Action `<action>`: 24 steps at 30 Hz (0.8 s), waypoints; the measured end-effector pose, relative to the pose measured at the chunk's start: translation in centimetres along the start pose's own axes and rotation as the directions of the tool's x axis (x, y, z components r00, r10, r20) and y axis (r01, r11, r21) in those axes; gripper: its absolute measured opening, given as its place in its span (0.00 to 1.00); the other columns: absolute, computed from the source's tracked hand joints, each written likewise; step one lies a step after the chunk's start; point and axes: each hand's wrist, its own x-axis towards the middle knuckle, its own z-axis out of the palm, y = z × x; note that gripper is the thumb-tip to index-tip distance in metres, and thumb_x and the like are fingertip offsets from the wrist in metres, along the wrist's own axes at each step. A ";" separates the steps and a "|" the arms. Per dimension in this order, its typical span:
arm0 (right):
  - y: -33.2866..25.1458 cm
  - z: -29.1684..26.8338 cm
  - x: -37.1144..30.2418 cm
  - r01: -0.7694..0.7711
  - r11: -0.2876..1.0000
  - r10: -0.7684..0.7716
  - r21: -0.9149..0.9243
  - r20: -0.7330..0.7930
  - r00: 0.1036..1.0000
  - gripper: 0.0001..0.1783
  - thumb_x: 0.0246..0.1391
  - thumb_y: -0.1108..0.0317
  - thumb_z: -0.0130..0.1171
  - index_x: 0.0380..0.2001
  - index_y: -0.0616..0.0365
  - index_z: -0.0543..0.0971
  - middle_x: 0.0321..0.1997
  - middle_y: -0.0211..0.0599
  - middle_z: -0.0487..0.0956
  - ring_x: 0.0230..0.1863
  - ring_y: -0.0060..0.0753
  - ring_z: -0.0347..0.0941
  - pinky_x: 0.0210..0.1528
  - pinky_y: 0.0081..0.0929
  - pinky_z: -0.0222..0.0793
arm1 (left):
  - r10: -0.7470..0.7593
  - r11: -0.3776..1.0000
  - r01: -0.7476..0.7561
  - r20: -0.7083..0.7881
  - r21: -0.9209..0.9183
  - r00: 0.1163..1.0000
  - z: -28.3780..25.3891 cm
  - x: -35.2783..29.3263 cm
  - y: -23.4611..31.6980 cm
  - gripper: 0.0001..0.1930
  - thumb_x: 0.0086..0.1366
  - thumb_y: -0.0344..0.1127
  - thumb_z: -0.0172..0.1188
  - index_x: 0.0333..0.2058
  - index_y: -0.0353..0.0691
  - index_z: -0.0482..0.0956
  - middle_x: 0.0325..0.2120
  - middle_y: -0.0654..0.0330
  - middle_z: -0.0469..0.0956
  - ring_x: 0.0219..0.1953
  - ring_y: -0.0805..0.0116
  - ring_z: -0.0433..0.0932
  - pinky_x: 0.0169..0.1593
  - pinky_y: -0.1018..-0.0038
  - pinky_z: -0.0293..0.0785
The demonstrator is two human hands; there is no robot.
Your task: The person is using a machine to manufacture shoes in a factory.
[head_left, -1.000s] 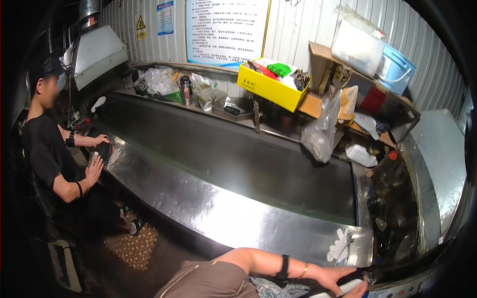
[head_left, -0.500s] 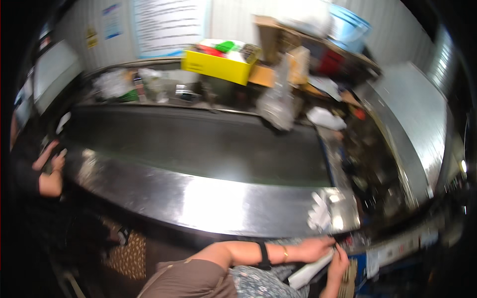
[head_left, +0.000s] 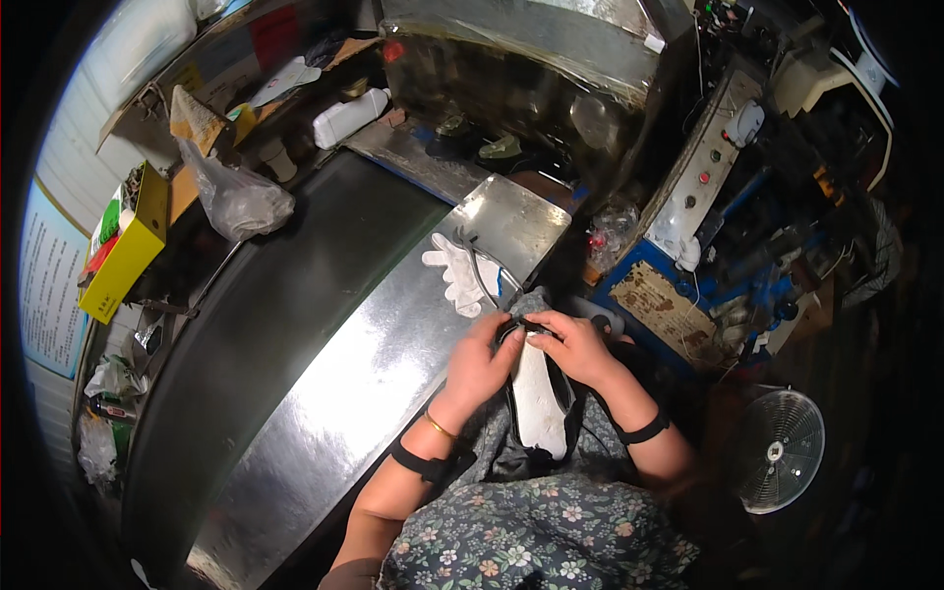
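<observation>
A shoe piece (head_left: 539, 403), with a white sole-shaped face and black material along its edges, lies over my lap. My left hand (head_left: 482, 362) is closed on the black edge at its far end, thumb pressing near the white face. Opposite it, my right hand (head_left: 575, 349) pinches the same black edge, its fingertips close to the left thumb. What lies under the fingers is hidden. A white knitted glove (head_left: 462, 273) rests on the metal table edge (head_left: 334, 393), just beyond my hands.
Left of me runs a dark conveyor belt (head_left: 285, 295). A yellow box (head_left: 128, 246) and a plastic bag (head_left: 236, 197) are along its far side. Blue machinery with a control panel (head_left: 693, 187) stands at the right, above a round fan (head_left: 777, 450). Shoes (head_left: 500, 147) lie beyond the belt's end.
My view has swung to the right, bringing the machinery and fan into sight; the co-worker at the left is gone from view. Both hands still hold the white-faced shoe piece.
</observation>
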 end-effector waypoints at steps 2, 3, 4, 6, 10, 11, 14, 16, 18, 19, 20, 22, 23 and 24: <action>0.1 0.4 -0.2 0.047 0.999 -0.044 0.027 -0.081 0.996 0.15 0.57 0.67 0.61 0.47 0.61 0.78 0.36 0.47 0.83 0.40 0.50 0.82 0.41 0.36 0.77 | 0.023 0.998 -0.024 0.026 0.066 0.999 -0.2 0.6 0.3 0.17 0.66 0.43 0.60 0.45 0.34 0.80 0.33 0.44 0.82 0.36 0.50 0.83 0.38 0.66 0.77; 0.2 0.7 -0.4 0.037 0.998 -0.034 0.042 -0.080 0.996 0.15 0.57 0.67 0.61 0.47 0.61 0.78 0.36 0.47 0.83 0.40 0.50 0.82 0.41 0.36 0.77 | 0.045 0.984 -0.054 0.059 0.171 0.997 -0.2 0.8 0.5 0.17 0.66 0.43 0.59 0.43 0.35 0.80 0.31 0.44 0.81 0.34 0.48 0.82 0.36 0.64 0.77; 0.4 1.1 -0.6 0.025 0.998 -0.018 0.052 -0.130 0.991 0.13 0.57 0.68 0.60 0.45 0.62 0.78 0.35 0.47 0.83 0.39 0.50 0.82 0.40 0.36 0.77 | 0.108 0.953 -0.115 0.040 0.280 0.993 -0.1 1.0 0.7 0.16 0.67 0.44 0.58 0.42 0.35 0.81 0.29 0.44 0.81 0.31 0.46 0.81 0.34 0.62 0.76; 0.8 2.0 -1.1 0.008 0.998 0.003 0.064 -0.178 0.984 0.12 0.58 0.69 0.60 0.43 0.63 0.78 0.34 0.48 0.83 0.38 0.50 0.82 0.39 0.36 0.78 | 0.075 0.953 -0.094 0.075 0.289 0.994 0.5 1.0 1.0 0.16 0.68 0.43 0.56 0.41 0.35 0.81 0.27 0.45 0.80 0.29 0.44 0.80 0.32 0.60 0.75; 1.8 2.9 -0.6 -0.016 0.997 -0.011 -0.072 -0.366 0.930 0.06 0.60 0.70 0.57 0.35 0.62 0.77 0.31 0.49 0.82 0.34 0.53 0.81 0.34 0.39 0.77 | -0.009 0.993 0.018 -0.079 0.120 0.997 2.2 0.8 0.5 0.15 0.63 0.42 0.61 0.40 0.34 0.80 0.29 0.46 0.81 0.32 0.46 0.81 0.37 0.62 0.77; 2.0 3.0 -0.3 -0.108 0.993 0.080 -0.055 -0.372 0.925 0.06 0.60 0.70 0.57 0.35 0.62 0.77 0.30 0.48 0.82 0.33 0.55 0.80 0.33 0.40 0.76 | 0.018 0.999 -0.014 -0.078 0.046 0.997 2.5 0.6 0.2 0.17 0.60 0.41 0.64 0.41 0.33 0.79 0.34 0.45 0.81 0.37 0.47 0.80 0.41 0.64 0.76; 2.3 2.8 0.5 -0.262 0.965 0.248 -0.001 -0.326 0.912 0.07 0.60 0.68 0.57 0.36 0.62 0.77 0.31 0.48 0.82 0.34 0.56 0.80 0.34 0.40 0.76 | -0.010 1.000 0.010 -0.003 0.006 1.000 3.1 0.3 -0.8 0.27 0.55 0.39 0.71 0.49 0.33 0.72 0.48 0.48 0.76 0.49 0.56 0.76 0.51 0.68 0.72; 2.2 2.3 0.7 -0.331 0.943 0.326 0.025 -0.265 0.907 0.09 0.60 0.67 0.58 0.37 0.62 0.77 0.32 0.48 0.82 0.35 0.56 0.80 0.35 0.40 0.75 | -0.229 0.812 0.312 0.222 -0.493 0.948 3.1 0.0 -1.5 0.34 0.56 0.38 0.71 0.57 0.33 0.65 0.51 0.51 0.73 0.52 0.63 0.73 0.54 0.69 0.70; 2.1 1.5 0.8 -0.102 0.977 0.116 0.186 -0.068 0.991 0.12 0.59 0.65 0.60 0.41 0.62 0.77 0.38 0.50 0.82 0.41 0.53 0.79 0.42 0.37 0.75 | -0.337 0.729 0.431 0.270 -0.532 0.902 2.8 -0.2 -1.9 0.39 0.57 0.36 0.71 0.62 0.31 0.59 0.53 0.52 0.71 0.56 0.64 0.70 0.59 0.72 0.67; 2.1 0.9 0.9 -0.108 0.978 0.097 0.180 0.068 0.993 0.18 0.60 0.64 0.60 0.49 0.63 0.76 0.47 0.50 0.80 0.50 0.43 0.78 0.52 0.32 0.72 | -0.308 0.705 0.429 0.301 -0.564 0.902 2.6 -0.3 -2.0 0.40 0.57 0.37 0.70 0.62 0.30 0.58 0.54 0.50 0.70 0.56 0.62 0.70 0.59 0.71 0.66; 2.1 0.5 1.1 -0.117 0.977 0.100 0.178 0.101 0.990 0.18 0.60 0.64 0.60 0.49 0.63 0.76 0.47 0.50 0.80 0.50 0.43 0.78 0.52 0.32 0.72 | -0.335 0.713 0.442 0.289 -0.544 0.897 2.5 -0.5 -2.0 0.40 0.57 0.37 0.70 0.63 0.30 0.58 0.54 0.49 0.70 0.56 0.61 0.70 0.59 0.70 0.66; 1.8 -0.4 1.7 -0.327 0.833 0.140 0.447 0.401 0.905 0.23 0.60 0.71 0.58 0.59 0.61 0.73 0.55 0.40 0.78 0.52 0.24 0.73 0.54 0.25 0.69 | -0.265 0.786 0.379 0.287 -0.489 0.920 2.3 -0.8 -1.7 0.40 0.58 0.37 0.70 0.62 0.29 0.57 0.55 0.47 0.69 0.57 0.58 0.70 0.60 0.69 0.65; 1.7 -0.8 1.9 -0.449 0.735 0.183 0.509 0.489 0.853 0.26 0.59 0.72 0.58 0.61 0.62 0.71 0.55 0.39 0.78 0.54 0.21 0.71 0.57 0.24 0.68 | -0.233 0.872 0.326 0.277 -0.365 0.932 2.3 -0.9 -1.4 0.40 0.58 0.37 0.69 0.62 0.28 0.57 0.55 0.45 0.69 0.57 0.56 0.69 0.61 0.67 0.65; 1.3 -0.9 2.0 -0.452 0.756 0.183 0.474 0.509 0.841 0.26 0.59 0.72 0.58 0.61 0.62 0.71 0.55 0.39 0.78 0.54 0.21 0.71 0.57 0.24 0.68 | -0.152 0.933 0.215 0.223 -0.289 0.963 2.2 -1.3 -1.1 0.39 0.59 0.37 0.68 0.62 0.28 0.56 0.55 0.41 0.67 0.59 0.51 0.68 0.62 0.65 0.63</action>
